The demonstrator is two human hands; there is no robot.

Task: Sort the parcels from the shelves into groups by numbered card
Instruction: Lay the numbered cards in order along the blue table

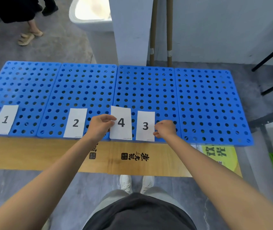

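The left hand [101,124] is pinching card 4 [120,123] over the third blue panel [149,87]. The right hand [164,130] is curling at the edge of card 3 [145,126], and I cannot tell its grip. It seems the cards are being laid out; card 4 is probably needing the fourth panel [207,100].

Cardboard sheet [33,153] lying on grey floor [62,47]; cardboard tubes [169,30] leaning against wall; white basin [89,15] sitting beside pillar [130,30]; sandal [26,38] standing far left.

Back half of the blue perforated panels [89,81] lies wide open, rightmost panel [207,103] too; card 1 [4,119], card 2 [76,122], card 4 [121,125], card 3 [145,126] crowd the near edge; white pillar [130,30] and cardboard tubes [153,30] block behind.
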